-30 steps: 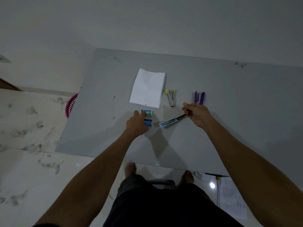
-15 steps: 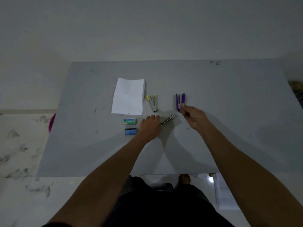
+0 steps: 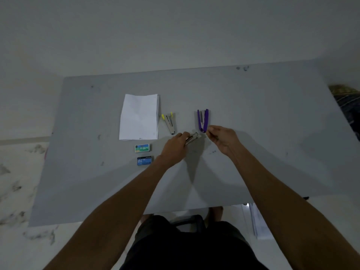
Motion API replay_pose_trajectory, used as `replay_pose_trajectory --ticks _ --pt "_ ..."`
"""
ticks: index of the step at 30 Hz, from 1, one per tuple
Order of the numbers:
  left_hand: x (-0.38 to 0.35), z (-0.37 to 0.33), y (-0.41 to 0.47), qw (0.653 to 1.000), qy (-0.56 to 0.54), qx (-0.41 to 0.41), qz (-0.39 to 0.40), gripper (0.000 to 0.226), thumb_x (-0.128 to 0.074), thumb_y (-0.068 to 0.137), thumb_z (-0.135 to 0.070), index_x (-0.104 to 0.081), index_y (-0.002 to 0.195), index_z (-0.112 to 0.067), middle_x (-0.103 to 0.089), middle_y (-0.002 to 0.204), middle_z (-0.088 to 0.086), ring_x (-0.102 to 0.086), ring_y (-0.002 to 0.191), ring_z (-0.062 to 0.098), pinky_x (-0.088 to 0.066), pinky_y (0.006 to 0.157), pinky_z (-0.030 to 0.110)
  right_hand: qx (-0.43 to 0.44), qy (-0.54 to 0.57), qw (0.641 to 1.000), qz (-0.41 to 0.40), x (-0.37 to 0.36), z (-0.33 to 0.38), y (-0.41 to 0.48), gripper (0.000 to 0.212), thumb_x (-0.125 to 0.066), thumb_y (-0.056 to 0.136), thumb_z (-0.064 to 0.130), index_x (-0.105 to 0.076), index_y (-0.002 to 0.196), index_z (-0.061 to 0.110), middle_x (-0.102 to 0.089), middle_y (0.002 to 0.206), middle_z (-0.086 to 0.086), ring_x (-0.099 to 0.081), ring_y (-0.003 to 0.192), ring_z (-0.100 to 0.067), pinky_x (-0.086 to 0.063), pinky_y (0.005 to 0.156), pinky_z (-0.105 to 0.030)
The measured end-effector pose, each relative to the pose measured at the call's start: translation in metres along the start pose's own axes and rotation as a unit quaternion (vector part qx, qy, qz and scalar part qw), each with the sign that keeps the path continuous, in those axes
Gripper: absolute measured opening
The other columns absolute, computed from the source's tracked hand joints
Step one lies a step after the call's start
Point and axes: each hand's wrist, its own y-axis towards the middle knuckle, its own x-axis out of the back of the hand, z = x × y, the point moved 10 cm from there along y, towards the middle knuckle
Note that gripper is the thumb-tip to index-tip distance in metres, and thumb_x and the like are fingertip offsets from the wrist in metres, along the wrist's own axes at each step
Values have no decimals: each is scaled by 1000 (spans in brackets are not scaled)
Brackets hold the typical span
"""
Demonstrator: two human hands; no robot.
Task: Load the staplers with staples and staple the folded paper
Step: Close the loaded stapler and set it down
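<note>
The bench [image 3: 253,114] is a smooth, matt grey sheet, smudged in places. The folded paper [image 3: 139,117] is matt white and faintly creased. The small stapler [image 3: 169,123] is bare silvery metal with yellow plastic tips. The purple stapler [image 3: 202,119] is plastic around a metal core. The metal piece [image 3: 192,137] in the left hand [image 3: 173,151] gleams dully. The green staple box [image 3: 142,148] and blue staple box [image 3: 144,160] look like printed card. The floor [image 3: 17,182] is glossy marbled tile.

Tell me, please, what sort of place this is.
Probably a plain indoor room with a simple work desk: a grey table by a bare wall, a marbled tile floor, and stationery laid out: folded paper, a yellow stapler, a purple stapler.
</note>
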Motion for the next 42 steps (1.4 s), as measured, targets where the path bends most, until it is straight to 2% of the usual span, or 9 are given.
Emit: replay_pose_trajectory --ticks 4,8,11,17,22,25,31,37,42 --pt "26 -15 1 998 -22 -51 -10 50 -49 83 -4 -45 131 -18 -58 106 14 -59 91 36 -51 76 43 35 -70 997 21 -21 11 -4 19 -53 91 -8 -62 108 -10 -62 82 -13 -58 70 -15 -56 63 -18" --pt "52 -21 4 998 -8 -61 -23 53 -50 79 -4 -46 129 -19 -59 107 14 -60 92 37 -51 76 44 59 -105 992 48 -43 21 -9 16 -51 93 -7 -62 86 2 -59 77 -12 -55 66 -17 -53 71 -27" --pt "65 -23 6 998 1 -64 -16 54 -50 76 -4 -46 127 -21 -57 106 12 -58 89 36 -50 74 43 76 -126 987 70 -57 29 -15 16 -53 93 -5 -61 85 6 -58 74 -10 -55 62 -16 -52 69 -30" --pt "79 -23 7 998 -9 -69 -5 51 -52 74 -2 -48 122 -19 -54 101 11 -53 85 29 -45 70 36 129 -237 959 82 -72 44 -20 8 -58 91 -1 -64 92 3 -65 75 -12 -60 55 -15 -45 48 -24" --pt "83 -20 8 998 -21 -56 21 46 -54 78 -4 -46 120 -20 -48 88 6 -46 73 22 -31 56 25 185 -287 936 91 -82 54 -28 12 -61 87 -6 -66 98 -5 -66 77 -9 -66 58 -3 -48 53 -11" --pt "86 -20 9 998 -19 -54 31 42 -55 80 -4 -45 118 -20 -48 85 7 -47 71 22 -31 54 23 206 -298 927 98 -89 58 -33 12 -63 86 -3 -68 96 -1 -69 83 -14 -69 70 -14 -50 59 -12" --pt "89 -14 10 998 15 -48 42 35 -58 81 -6 -45 109 -23 -50 88 7 -51 75 25 -32 55 22 215 -298 924 105 -95 53 -39 15 -60 89 -1 -67 102 -6 -69 93 -20 -69 81 -25 -44 48 -7" --pt "94 -12 10 998 23 -54 24 31 -59 80 -6 -49 106 -18 -49 87 7 -48 74 22 -34 62 26 213 -272 933 105 -92 51 -42 11 -61 87 -4 -64 98 -6 -67 91 -22 -68 76 -24 -44 48 -9" --pt "103 -16 12 997 30 -66 4 27 -60 80 -5 -52 103 -15 -45 86 4 -44 72 19 -34 64 27 246 -288 919 108 -92 62 -47 7 -59 89 -2 -65 93 -3 -68 84 -20 -67 61 -10 -48 51 -12"
